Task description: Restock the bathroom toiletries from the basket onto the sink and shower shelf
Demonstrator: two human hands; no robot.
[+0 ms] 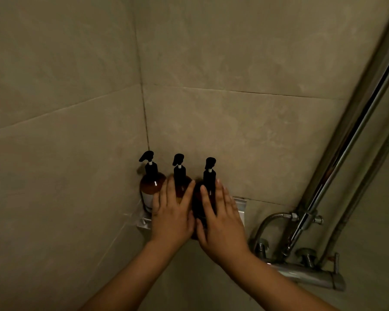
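Three amber pump bottles with black pumps stand in a row on a small metal corner shelf (240, 207) in the shower. The left bottle (149, 187) has a white label and sits in the corner, untouched. My left hand (172, 216) lies flat with straight, spread fingers against the front of the middle bottle (180, 176). My right hand (220, 223) cups the right bottle (197, 198), thumb low on its left side and fingers over its front and right. Both hands hide the bottles' lower halves and most of the shelf.
Beige tiled walls meet in a corner behind the shelf. To the right are a chrome shower mixer (308, 274) with two knobs, a riser pipe (346, 153) and a flexible hose (265, 225), close to my right forearm.
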